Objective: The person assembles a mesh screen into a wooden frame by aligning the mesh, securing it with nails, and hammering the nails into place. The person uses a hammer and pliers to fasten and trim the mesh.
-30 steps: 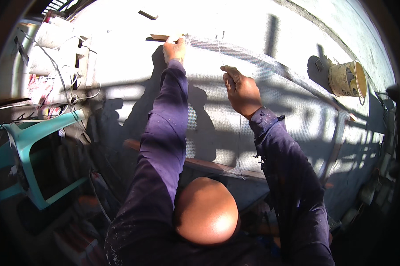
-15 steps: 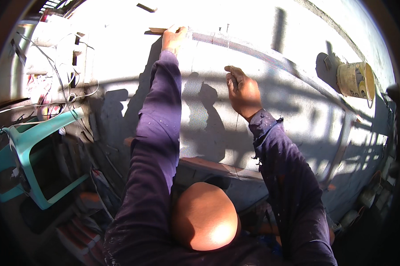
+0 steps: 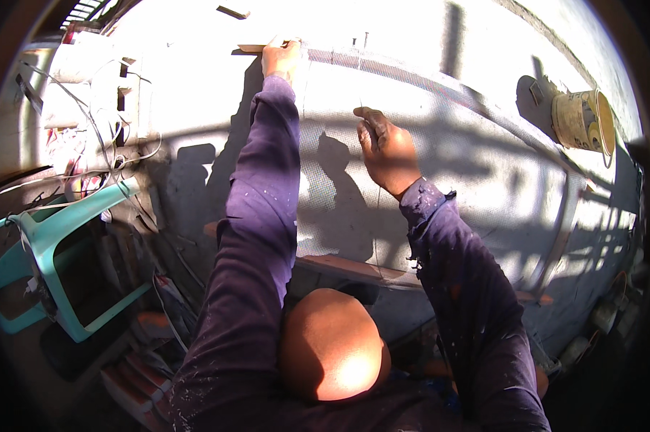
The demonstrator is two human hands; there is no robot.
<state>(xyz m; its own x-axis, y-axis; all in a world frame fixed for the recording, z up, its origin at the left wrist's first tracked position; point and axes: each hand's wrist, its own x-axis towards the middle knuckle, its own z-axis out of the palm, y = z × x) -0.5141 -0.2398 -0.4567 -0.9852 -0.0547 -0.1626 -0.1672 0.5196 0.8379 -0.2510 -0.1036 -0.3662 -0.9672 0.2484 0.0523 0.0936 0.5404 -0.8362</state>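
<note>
A wooden frame covered with fine wire mesh (image 3: pixel 440 169) lies flat in front of me. My left hand (image 3: pixel 281 57) is at its far left corner, with the fingers curled over the edge of the mesh and the wood strip (image 3: pixel 250 48) there. Over the middle of the mesh is my right hand (image 3: pixel 388 150), its thumb and fingers drawn together in a pinch. A very thin line shows at its fingertips, too fine to name. Two small nails (image 3: pixel 360 39) show just beyond the frame's far strip.
A pale, stained bucket (image 3: pixel 583 121) stands at the far right, by a wall. To the left are a teal plastic chair (image 3: pixel 45 253) and tangled cables (image 3: pixel 87 108). A short wood piece (image 3: pixel 232 12) lies on the ground at the far side. Striped shadows cross the ground.
My right hand has shifted slightly left over the mesh, still pinched. The left hand stays at the corner. The whole view has shifted a little.
</note>
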